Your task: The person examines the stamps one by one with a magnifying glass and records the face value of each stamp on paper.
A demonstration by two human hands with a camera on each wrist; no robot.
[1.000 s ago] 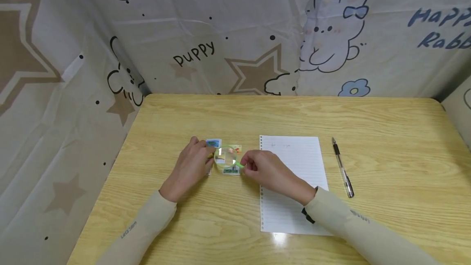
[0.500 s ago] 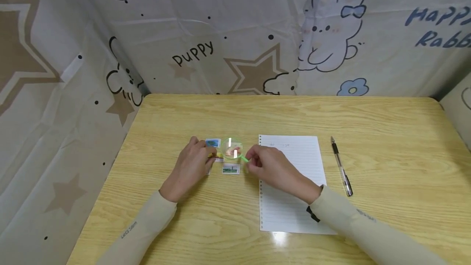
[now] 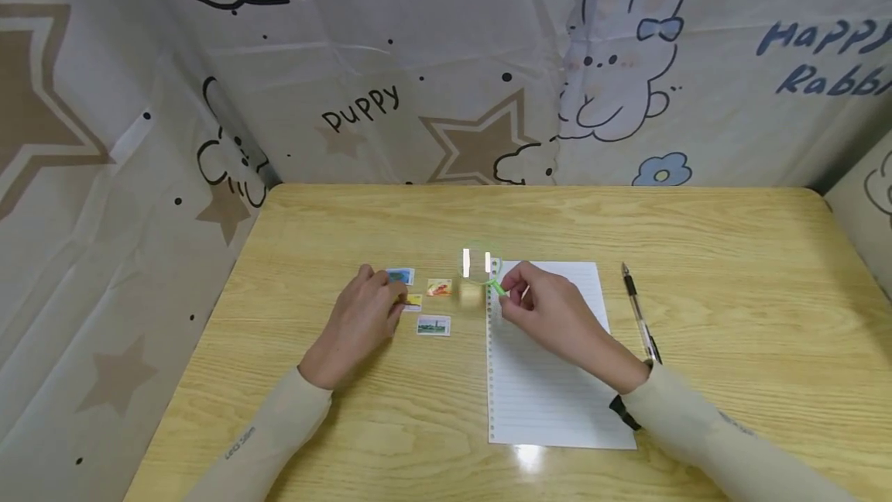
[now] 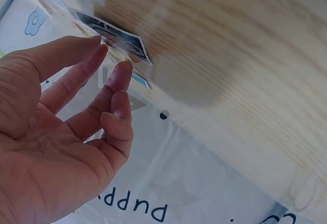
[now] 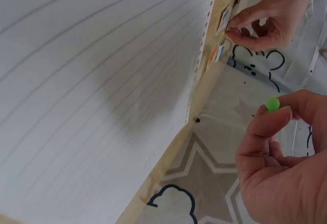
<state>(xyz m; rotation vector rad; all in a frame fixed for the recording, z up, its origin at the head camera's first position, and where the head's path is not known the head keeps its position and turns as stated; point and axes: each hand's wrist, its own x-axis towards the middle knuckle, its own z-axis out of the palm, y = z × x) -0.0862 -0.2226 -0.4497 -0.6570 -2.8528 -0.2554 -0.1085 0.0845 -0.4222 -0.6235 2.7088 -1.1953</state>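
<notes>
My right hand [image 3: 550, 297] pinches the green handle of a magnifying glass [image 3: 498, 287]. The round clear lens, with glare on it, is raised over the paper's left edge. In the right wrist view the green handle end [image 5: 273, 104] pokes out between thumb and forefinger. My left hand [image 3: 357, 324] rests with loosely bent fingers at the stamps, partly covering a blue stamp [image 3: 400, 276] and a yellow stamp [image 3: 413, 301]. The left wrist view has its fingertips beside a dark stamp [image 4: 115, 34]. A red-and-yellow stamp [image 3: 439, 287] and a green landscape stamp [image 3: 433, 324] lie uncovered.
A lined sheet of paper [image 3: 543, 378] with punched holes lies under the right hand and forearm. To its right is a black-capped clear pen [image 3: 637, 304], partly behind the right arm. A printed curtain [image 3: 390, 45] stands behind the wooden table [image 3: 334, 215].
The right hand has carried the magnifying glass from over the stamps to the right and away, uncovering the red-and-yellow and green stamps. The left hand has stayed in place.
</notes>
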